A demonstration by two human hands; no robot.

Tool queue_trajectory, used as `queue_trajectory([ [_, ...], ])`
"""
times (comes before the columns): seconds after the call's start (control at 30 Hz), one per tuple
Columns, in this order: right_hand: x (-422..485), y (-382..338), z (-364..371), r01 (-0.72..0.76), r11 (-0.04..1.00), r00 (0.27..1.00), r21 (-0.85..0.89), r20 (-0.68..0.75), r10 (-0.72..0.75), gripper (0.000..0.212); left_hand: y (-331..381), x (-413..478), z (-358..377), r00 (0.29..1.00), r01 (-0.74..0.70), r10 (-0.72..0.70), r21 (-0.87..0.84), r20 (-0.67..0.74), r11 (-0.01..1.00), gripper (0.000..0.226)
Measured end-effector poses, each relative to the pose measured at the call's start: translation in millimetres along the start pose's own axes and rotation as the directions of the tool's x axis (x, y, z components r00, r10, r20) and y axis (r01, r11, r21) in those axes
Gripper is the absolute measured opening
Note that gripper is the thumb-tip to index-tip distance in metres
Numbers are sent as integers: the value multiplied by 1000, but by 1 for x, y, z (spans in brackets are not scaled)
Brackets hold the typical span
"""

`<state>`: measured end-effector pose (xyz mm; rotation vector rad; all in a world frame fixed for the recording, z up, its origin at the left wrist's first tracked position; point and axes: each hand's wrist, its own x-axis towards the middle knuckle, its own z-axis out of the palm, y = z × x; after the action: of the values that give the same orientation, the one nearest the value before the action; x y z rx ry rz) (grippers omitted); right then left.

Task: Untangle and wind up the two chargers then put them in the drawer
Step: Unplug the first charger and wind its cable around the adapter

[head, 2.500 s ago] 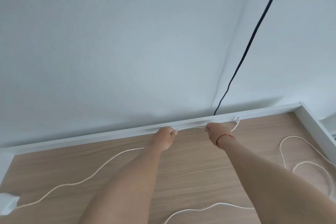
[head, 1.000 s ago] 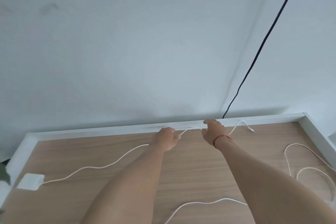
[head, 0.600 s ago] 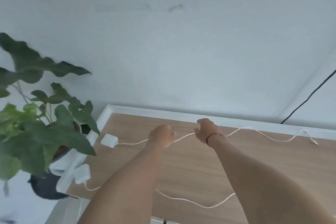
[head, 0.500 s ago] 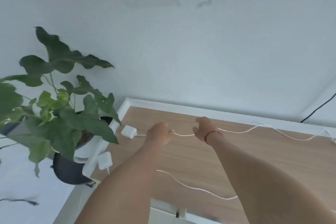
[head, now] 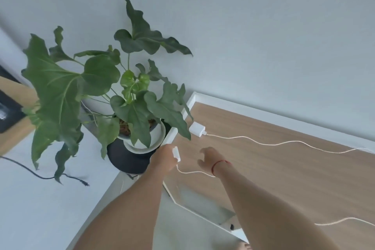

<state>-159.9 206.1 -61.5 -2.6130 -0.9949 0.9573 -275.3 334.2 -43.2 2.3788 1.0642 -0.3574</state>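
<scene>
One white charger block (head: 197, 129) lies at the table's far left corner, and its white cable (head: 284, 142) runs right across the wooden top. My left hand (head: 163, 160) grips the second white charger block (head: 176, 153) at the table's left edge. That block's cable (head: 192, 172) passes under my right wrist. My right hand (head: 209, 158) hovers just right of it, fingers spread and curved, holding nothing. A further stretch of white cable (head: 345, 220) lies at the lower right.
A leafy potted plant (head: 129, 107) in a white pot stands left of the wooden table (head: 294, 168), its leaves reaching over the corner. A black cord (head: 40, 176) lies on the floor. An open drawer (head: 194, 227) shows below the table's front edge.
The view has swung left to the table's corner and the plant. Both hands let go of the first cable; my left hand has taken hold of the second charger block, and my right hand has opened.
</scene>
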Motion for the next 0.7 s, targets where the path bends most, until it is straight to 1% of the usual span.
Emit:
queue_trajectory([
  [0.07, 5, -7, 20, 0, 1000, 999, -1, 53, 0, 47, -12, 4, 9, 999, -33, 32, 9, 24, 999, 55],
  [0.13, 12, -12, 40, 10, 1000, 996, -9, 94, -10, 46, -18, 11, 17, 997, -72, 72, 57, 10, 996, 49],
  [0.2, 19, -16, 54, 46, 998, 995, -46, 89, -42, 45, -20, 20, 23, 988, -146, 153, 159, -34, 976, 50],
  [0.27, 25, -18, 62, 56, 994, 997, -90, 58, -51, 42, -21, 27, 29, 978, -194, 204, 181, -37, 964, 56],
  [0.4, 25, -16, 63, 41, 992, 999, -119, 23, -38, 29, -24, 32, 42, 985, -167, 172, 175, -13, 970, 54],
  [0.5, 23, -9, 59, 20, 997, 999, -72, 47, -16, 31, -23, 33, 42, 992, -114, 121, 149, -34, 982, 53],
  [0.57, 21, -2, 56, -5, 1000, 998, -17, 70, 7, 32, -19, 31, 39, 995, -91, 95, 169, -15, 981, 49],
  [0.63, 18, 5, 52, -35, 999, 998, 17, 51, 34, 31, -16, 29, 38, 997, -72, 65, 217, 41, 973, 54],
  [0.7, 12, 13, 50, -67, 997, 998, 42, 6, 67, 31, -13, 25, 38, 994, -56, 28, 262, 109, 963, 66],
])
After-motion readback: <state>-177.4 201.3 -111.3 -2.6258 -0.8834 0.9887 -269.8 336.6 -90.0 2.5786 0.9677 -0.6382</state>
